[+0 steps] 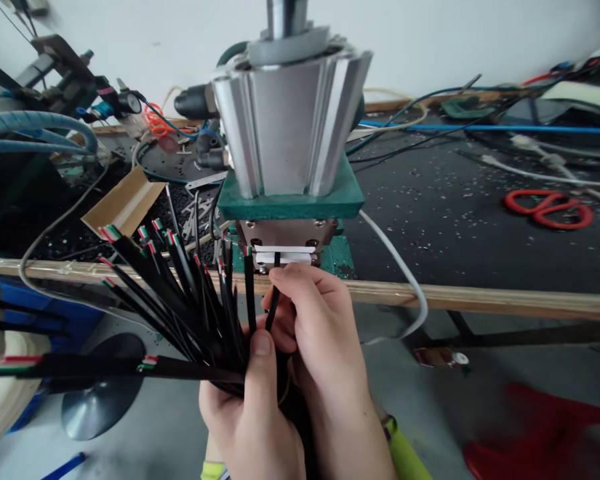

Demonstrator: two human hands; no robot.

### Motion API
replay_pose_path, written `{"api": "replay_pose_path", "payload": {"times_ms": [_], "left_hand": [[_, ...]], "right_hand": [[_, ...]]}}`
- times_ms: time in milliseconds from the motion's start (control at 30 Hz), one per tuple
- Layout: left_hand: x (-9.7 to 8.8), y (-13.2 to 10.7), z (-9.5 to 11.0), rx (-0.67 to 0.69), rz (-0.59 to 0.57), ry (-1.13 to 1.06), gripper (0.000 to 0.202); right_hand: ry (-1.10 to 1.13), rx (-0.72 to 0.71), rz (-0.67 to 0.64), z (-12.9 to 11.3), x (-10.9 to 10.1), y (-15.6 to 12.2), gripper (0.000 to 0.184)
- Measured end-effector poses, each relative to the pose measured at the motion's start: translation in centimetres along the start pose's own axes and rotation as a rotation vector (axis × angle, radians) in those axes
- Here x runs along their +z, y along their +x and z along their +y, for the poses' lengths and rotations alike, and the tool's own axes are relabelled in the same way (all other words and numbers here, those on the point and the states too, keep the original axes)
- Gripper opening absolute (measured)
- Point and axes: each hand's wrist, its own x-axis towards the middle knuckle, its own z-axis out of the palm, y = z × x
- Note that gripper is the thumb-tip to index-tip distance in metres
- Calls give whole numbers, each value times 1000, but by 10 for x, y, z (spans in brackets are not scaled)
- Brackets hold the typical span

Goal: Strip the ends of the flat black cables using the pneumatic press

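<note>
My left hand (253,413) grips a thick bundle of black cables (180,293) that fan up and to the left, their stripped ends showing red, white and green wires. My right hand (313,327) pinches a single black cable (274,293) and holds its end up in the white slot (285,255) at the bottom of a bench press. The press has a ribbed aluminium cylinder (290,127) on a green plate (290,200). Both hands are closed.
A wooden bench edge (480,297) runs across the view. On the black benchtop lie red scissors (550,208), blue and white hoses, wire offcuts and a cardboard piece (123,203). A white cable (405,273) hangs over the edge. Something red (545,433) sits on the floor at the right.
</note>
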Motion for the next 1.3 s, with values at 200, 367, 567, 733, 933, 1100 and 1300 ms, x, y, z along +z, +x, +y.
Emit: {"api": "replay_pose_path", "payload": {"times_ms": [200, 367, 567, 733, 933, 1100, 1300], "left_hand": [[-1, -1, -4, -10, -11, 7, 28], [-2, -1, -3, -11, -21, -7, 28], [-13, 2, -9, -22, -82, 12, 24], [-32, 10, -24, -46, -77, -64, 36], [-46, 6, -22, -87, -42, -97, 38], [-43, -6, -14, -15, -60, -80, 28], [-43, -8, -6, 176, -193, -45, 25]], "right_hand": [[-21, 3, 7, 0, -2, 1, 36], [-59, -22, 15, 3, -3, 0, 38], [-120, -86, -9, 11, -9, -5, 36], [-262, -166, -123, 16, -20, -15, 37], [-410, -331, -273, 22, -29, -21, 48], [-489, -291, -236, 15, -27, -19, 48], [-941, -99, -266, 0, -38, -4, 41]]}}
